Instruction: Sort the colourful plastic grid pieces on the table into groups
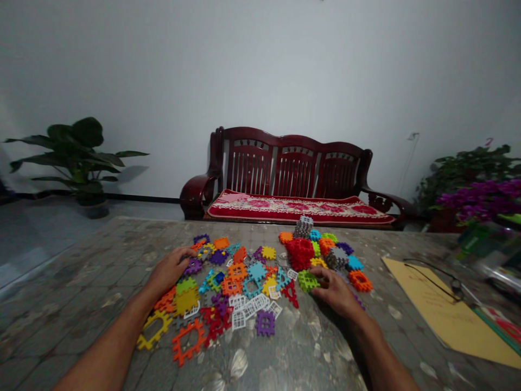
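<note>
Currently resting left hand [171, 270], fingers loosely spread, on the edge of the tile pile [228, 282] on the bench [101, 260], touching a purple tile [192, 266]. Touching green tile [307, 281] with curled right hand [337, 293]; cannot tell whether pinched.

One table [81, 260], one wooden bench [293, 174], one yellow envelope [439, 309], and plastic tiles [257, 270] too many to count.

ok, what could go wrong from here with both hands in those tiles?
1. The right hand is at the green tile, close beside the built red block; a nudge may knock it or the grey stack behind.
2. The left hand rests on the loose pile; overlapping tiles could snag and drag along when one is lifted.
</note>
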The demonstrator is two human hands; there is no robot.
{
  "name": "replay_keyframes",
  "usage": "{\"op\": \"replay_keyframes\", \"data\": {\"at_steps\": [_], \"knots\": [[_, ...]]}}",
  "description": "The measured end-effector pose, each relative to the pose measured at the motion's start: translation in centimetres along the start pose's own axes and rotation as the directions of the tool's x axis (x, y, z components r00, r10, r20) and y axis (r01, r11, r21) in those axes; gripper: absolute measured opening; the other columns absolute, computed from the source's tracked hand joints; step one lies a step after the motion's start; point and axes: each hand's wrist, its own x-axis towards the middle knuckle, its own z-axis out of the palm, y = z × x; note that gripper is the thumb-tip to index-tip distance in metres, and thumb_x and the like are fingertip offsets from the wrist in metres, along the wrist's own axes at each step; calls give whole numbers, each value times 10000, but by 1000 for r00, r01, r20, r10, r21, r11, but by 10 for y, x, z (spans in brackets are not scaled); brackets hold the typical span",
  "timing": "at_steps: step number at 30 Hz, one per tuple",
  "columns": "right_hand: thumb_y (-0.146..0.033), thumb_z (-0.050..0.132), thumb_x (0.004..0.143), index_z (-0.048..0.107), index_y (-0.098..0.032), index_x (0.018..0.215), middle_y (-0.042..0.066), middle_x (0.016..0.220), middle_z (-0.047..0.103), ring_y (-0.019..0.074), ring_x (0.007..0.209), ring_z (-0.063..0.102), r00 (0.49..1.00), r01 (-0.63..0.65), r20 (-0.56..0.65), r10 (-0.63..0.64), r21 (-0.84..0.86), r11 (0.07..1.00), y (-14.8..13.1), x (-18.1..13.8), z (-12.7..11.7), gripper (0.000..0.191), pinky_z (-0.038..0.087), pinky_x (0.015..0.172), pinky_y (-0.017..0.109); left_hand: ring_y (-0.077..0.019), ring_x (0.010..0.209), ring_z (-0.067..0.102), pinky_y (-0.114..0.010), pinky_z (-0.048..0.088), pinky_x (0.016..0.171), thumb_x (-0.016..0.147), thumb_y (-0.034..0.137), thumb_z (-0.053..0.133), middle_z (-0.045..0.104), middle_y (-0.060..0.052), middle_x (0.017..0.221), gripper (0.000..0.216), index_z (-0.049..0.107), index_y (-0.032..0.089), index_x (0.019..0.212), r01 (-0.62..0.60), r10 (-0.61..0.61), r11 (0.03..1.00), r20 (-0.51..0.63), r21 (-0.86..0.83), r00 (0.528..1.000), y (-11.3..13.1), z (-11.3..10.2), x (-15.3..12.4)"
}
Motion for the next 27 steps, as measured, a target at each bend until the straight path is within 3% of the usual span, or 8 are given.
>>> {"op": "replay_keyframes", "data": {"at_steps": [10, 15, 18, 21, 27], "knots": [[-216, 673, 655, 724, -219, 978, 97, 1279, 645, 279, 1205, 585, 998, 44, -44, -46, -62, 997, -7, 1, -5, 326, 418, 1063, 477, -280, 1140, 605, -430, 435, 1051, 755, 321, 456, 699, -68, 1154, 318, 705, 218, 925, -11, 11, 1000, 23, 18, 1000, 1, -1, 0], [-338, 635, 768, 720, -244, 882, 89, 1081, 711, 262, 1084, 632, 973, 174, -137, -188, -104, 979, -41, 1, -5, 170, 460, 1003, 432, -268, 1146, 599, -432, 425, 1053, 789, 298, 430, 682, -76, 1172, 313, 691, 207, 934, -28, 28, 1000, 26, 15, 999, 3, -1, -2], [-345, 609, 823, 711, -244, 875, 77, 1023, 717, 243, 1029, 645, 965, 248, -80, -251, -44, 968, -63, -5, 17, 152, 488, 956, 401, -258, 1124, 600, -427, 425, 1050, 772, 260, 436, 688, -72, 1123, 297, 686, 201, 921, -38, 38, 999, 29, -2, 999, 5, 0, -2], [-304, 580, 847, 712, -238, 954, 80, 1091, 702, 237, 1076, 629, 957, 289, 2, -289, -19, 957, -79, -15, 49, 182, 483, 974, 404, -259, 1137, 594, -427, 413, 1063, 762, 237, 446, 683, -81, 1132, 288, 693, 193, 905, -44, 45, 999, 40, -31, 998, 7, -1, -1], [-328, 679, 792, 555, -269, 1377, 96, 1470, 499, 295, 1363, 422, 931, 326, 242, -274, -213, 921, -97, -32, 96, 601, 320, 1142, 505, -260, 1145, 592, -424, 398, 1083, 748, 242, 513, 693, -76, 1136, 250, 724, 206, 876, 2, 10, 988, 75, -152, 997, 12, -8, 0]]}}
